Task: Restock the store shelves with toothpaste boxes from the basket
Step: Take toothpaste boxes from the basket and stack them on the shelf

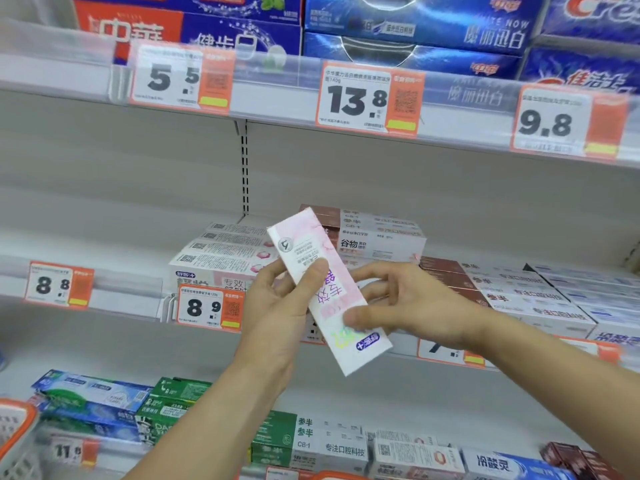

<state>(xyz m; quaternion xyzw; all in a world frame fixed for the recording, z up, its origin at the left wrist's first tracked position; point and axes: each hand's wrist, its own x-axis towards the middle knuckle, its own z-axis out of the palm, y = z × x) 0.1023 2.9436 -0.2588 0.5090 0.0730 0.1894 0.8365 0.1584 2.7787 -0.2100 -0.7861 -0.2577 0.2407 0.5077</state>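
Both hands are holding one pink box tilted in front of the middle shelf: the left hand is gripping its upper part with thumb across the face, the right hand is pinching its lower end, thumb on top. It looks like the placing step, with the matching pink stack just beyond on the left. Next, I'd say, the box needs levelling and sliding onto that stack; the basket is sitting near-left.

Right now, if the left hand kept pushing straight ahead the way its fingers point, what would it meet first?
Probably the stack of white-and-pink boxes on the middle shelf, directly beyond the left hand gripping the pink toothpaste box. Depth is unclear, so that is a judgement.
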